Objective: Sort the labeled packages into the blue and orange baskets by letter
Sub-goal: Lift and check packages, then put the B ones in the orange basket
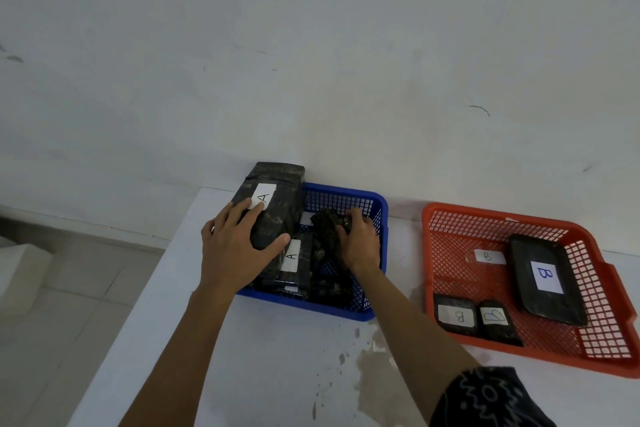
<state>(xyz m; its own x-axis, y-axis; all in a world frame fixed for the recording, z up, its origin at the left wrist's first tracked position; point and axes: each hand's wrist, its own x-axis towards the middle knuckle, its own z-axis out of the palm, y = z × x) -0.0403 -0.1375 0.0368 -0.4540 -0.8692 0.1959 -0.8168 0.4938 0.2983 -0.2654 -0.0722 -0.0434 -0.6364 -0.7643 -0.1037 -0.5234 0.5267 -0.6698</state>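
A blue basket (pixel 346 199) stands at the back of the white table and holds several dark packages. My left hand (pixel 235 246) grips a large dark package labeled A (pixel 273 201), tilted up over the basket's left rim. Beside it lies another package labeled A (pixel 292 260). My right hand (pixel 358 241) is closed on a smaller dark package (pixel 327 229) inside the blue basket; its label is hidden. To the right, an orange basket (pixel 450 218) holds a large package labeled B (pixel 545 279) and two small B packages (pixel 456 315) (pixel 496 321).
A loose white B label (pixel 488 256) lies on the orange basket's floor. The white table (pixel 277 374) has stained patches near its front middle. A white wall rises right behind both baskets. The table's left edge drops to a tiled floor (pixel 69 288).
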